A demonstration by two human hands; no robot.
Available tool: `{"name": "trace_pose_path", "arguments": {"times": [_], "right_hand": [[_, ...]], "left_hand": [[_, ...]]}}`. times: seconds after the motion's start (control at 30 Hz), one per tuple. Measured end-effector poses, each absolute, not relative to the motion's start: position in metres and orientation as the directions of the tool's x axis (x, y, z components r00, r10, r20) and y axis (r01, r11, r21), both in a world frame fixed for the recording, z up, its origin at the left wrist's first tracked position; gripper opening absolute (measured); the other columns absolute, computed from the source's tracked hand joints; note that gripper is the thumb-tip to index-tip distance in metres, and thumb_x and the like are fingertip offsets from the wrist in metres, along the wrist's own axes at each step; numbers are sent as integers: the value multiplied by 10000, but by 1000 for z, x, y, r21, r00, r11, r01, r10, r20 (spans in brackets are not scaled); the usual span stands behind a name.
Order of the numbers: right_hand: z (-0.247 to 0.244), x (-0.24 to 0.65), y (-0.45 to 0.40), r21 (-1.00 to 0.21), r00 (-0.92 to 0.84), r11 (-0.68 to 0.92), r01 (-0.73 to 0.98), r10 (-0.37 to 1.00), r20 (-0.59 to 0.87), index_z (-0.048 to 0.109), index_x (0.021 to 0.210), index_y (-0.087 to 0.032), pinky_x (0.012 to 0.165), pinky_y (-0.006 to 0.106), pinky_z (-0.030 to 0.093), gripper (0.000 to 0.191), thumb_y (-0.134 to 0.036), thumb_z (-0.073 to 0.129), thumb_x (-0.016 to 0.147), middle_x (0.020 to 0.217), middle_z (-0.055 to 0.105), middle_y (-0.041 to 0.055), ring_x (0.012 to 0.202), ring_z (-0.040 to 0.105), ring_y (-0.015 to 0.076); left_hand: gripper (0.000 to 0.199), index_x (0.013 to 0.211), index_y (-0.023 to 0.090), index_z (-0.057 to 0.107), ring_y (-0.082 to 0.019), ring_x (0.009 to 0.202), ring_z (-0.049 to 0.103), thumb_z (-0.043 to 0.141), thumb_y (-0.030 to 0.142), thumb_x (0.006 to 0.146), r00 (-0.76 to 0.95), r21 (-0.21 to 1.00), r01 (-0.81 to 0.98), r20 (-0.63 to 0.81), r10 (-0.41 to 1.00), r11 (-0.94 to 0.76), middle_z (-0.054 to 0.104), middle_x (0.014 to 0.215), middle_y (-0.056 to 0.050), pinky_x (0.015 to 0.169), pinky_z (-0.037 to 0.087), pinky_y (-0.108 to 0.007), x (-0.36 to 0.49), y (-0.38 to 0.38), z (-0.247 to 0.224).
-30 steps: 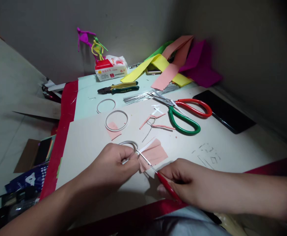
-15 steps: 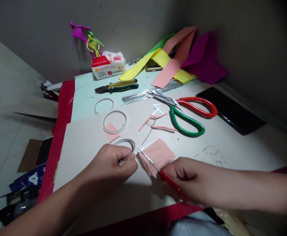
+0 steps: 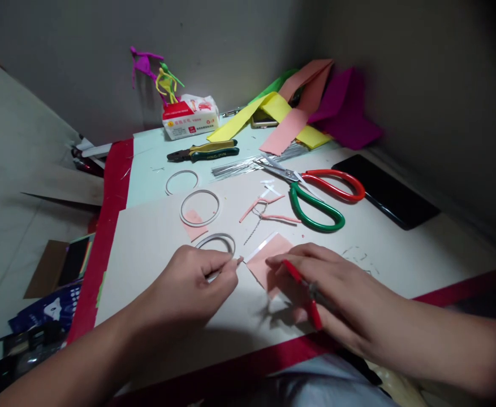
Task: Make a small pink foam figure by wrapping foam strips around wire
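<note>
Right hand point(image 3: 336, 282) enters from 4 o'clock, palm down; left hand point(image 3: 203, 274) from 8, knuckles up. Pliers point(image 3: 203, 151) at left's 12: "JING-PIN". Pink paper point(image 3: 268, 257) lies left grip's 3, right grip's 10. Right holds small red-handled scissors point(image 3: 292, 271); left pinches white ring point(image 3: 233, 245), at its 11.

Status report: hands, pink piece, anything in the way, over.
Left hand pinching the nearest white ring. Right hand gripping red-handled tool. Pink piece: white strip along one edge, partly hidden by the right hand.
</note>
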State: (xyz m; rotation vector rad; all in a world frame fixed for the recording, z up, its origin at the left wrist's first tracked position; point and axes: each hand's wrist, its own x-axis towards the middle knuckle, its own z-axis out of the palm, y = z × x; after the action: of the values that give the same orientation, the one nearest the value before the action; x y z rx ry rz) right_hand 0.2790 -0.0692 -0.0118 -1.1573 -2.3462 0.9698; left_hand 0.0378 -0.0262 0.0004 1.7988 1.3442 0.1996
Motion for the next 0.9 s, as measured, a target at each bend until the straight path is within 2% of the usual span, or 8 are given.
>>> {"name": "trace_pose_path", "arguments": {"times": [0.1, 0.23, 0.4, 0.53, 0.63, 0.77, 0.83, 0.9], "right_hand": [[-18, 284, -62, -583, -747, 620, 524, 663, 34, 532, 1199, -135, 980, 430, 408, 336, -191, 508, 868, 1209, 587, 142, 1171, 478, 264], [-17, 296, -49, -531, -866, 752, 389, 495, 66, 549, 1179, -138, 1067, 440, 322, 302, -212, 481, 894, 1242, 586, 130, 1265, 417, 247], [-14, 293, -65, -513, -781, 707, 488, 616, 106, 568, 1134, -150, 998, 417, 398, 281, -175, 517, 859, 1221, 599, 128, 1157, 497, 247], [-15, 286, -83, -531, -675, 610, 588, 732, 93, 568, 1108, -140, 900, 394, 467, 275, -144, 505, 840, 1120, 628, 140, 1063, 547, 253], [-15, 290, -77, -539, -725, 643, 545, 684, 83, 565, 1134, -144, 952, 411, 439, 277, -181, 499, 868, 1140, 620, 141, 1106, 546, 248], [-14, 301, -57, -519, -871, 766, 378, 484, 80, 544, 1199, -130, 1093, 434, 308, 308, -234, 461, 921, 1162, 627, 140, 1233, 493, 239], [-13, 301, -54, -489, -875, 786, 377, 475, 89, 549, 1197, -122, 1084, 442, 311, 307, -225, 455, 923, 1153, 630, 144, 1235, 487, 250], [-13, 297, -58, -462, -832, 769, 442, 544, 109, 562, 1174, -126, 1018, 445, 371, 290, -208, 458, 916, 1140, 630, 147, 1166, 523, 261]], "left_hand": [[353, 592, 194, 331, -100, 542, 301, 373, 302, 925, 517, 659, 717, -287, 806, -226, 266, 575, 53, 519, 241, -256, 40, -31, 2], [347, 626, 194, 380, -95, 521, 341, 353, 316, 949, 609, 607, 710, -272, 745, -358, 338, 560, 59, 522, 248, -257, 41, -35, 0], [322, 677, 196, 456, -106, 562, 407, 343, 316, 953, 650, 524, 731, -338, 680, -438, 458, 605, 45, 552, 251, -272, 40, -37, -2], [323, 669, 197, 445, -110, 563, 410, 343, 321, 949, 633, 505, 749, -357, 686, -428, 453, 597, 43, 557, 256, -277, 42, -40, 3], [311, 677, 198, 457, -120, 585, 439, 339, 308, 943, 622, 500, 760, -373, 688, -415, 449, 599, 36, 575, 282, -274, 44, -41, 9], [292, 737, 198, 518, -147, 638, 507, 339, 315, 936, 612, 444, 780, -395, 685, -441, 535, 650, 9, 611, 322, -279, 47, -42, 12], [288, 756, 202, 538, -168, 662, 549, 343, 319, 932, 606, 404, 792, -432, 668, -458, 595, 688, -9, 616, 333, -290, 47, -42, 10], [290, 764, 208, 554, -197, 692, 588, 347, 326, 929, 589, 355, 808, -464, 662, -470, 637, 721, -29, 615, 338, -304, 47, -43, 7]]}}
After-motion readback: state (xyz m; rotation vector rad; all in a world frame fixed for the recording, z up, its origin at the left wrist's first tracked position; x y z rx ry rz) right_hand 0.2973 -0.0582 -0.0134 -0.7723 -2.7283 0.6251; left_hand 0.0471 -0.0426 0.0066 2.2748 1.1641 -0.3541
